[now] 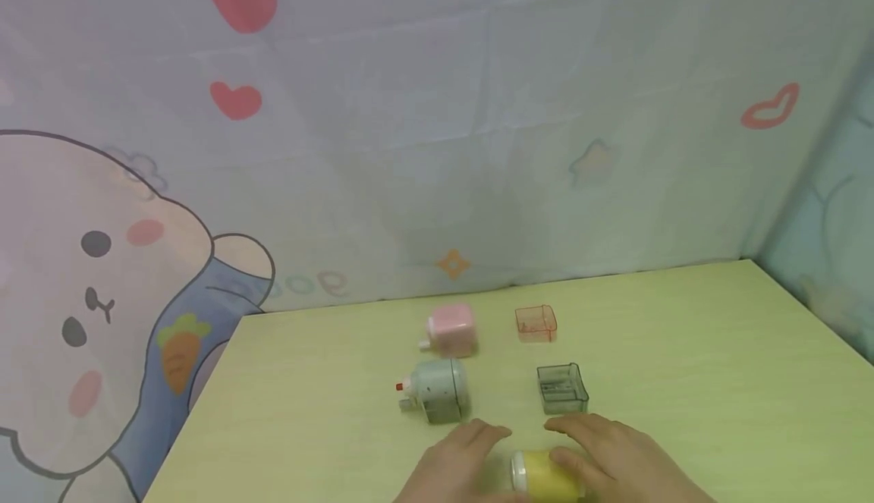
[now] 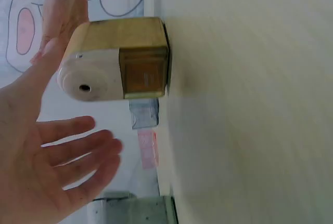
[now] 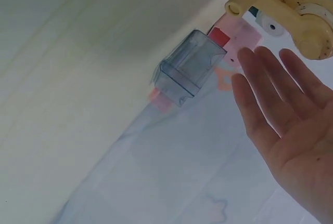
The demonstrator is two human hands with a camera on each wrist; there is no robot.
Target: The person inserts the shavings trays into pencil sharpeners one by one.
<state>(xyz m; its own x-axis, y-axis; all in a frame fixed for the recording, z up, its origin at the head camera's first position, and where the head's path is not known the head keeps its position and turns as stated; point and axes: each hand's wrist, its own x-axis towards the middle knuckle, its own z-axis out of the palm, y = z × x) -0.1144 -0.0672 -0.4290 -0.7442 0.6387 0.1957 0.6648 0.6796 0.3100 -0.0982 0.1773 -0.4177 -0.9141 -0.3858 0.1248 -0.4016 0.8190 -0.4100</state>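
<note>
Head view, near edge: a yellow pencil sharpener (image 1: 548, 480) sits on the pale yellow-green table (image 1: 683, 359), between the left hand (image 1: 456, 463) and the right hand (image 1: 617, 457). Both hands are spread loosely, with no grip closed on it. The right thumb overlaps the yellow body from above, though whether skin meets plastic I cannot tell. The left wrist view shows the left palm facing the sharpener, its fingers extended and apart from one another. There the white front (image 2: 93, 76) with a dark round hole can be seen, beside an amber see-through panel (image 2: 144, 73). In the right wrist view the right fingers reach out nearly straight, near the yellow crank (image 3: 312, 42) at the sharpener's other end.

Just past the right fingertips lies a grey transparent tray (image 1: 565, 406). Across from it, on the left, stands a grey-green sharpener (image 1: 440, 391) with a small red tip on its left-facing front. Farther back, a pink sharpener (image 1: 453, 330) faces left too, and a red transparent tray (image 1: 536, 334) lies to its right, well apart from it. Behind the table hangs a pale cloth (image 1: 423, 93), printed with red hearts and a cartoon bear (image 1: 123, 290).
</note>
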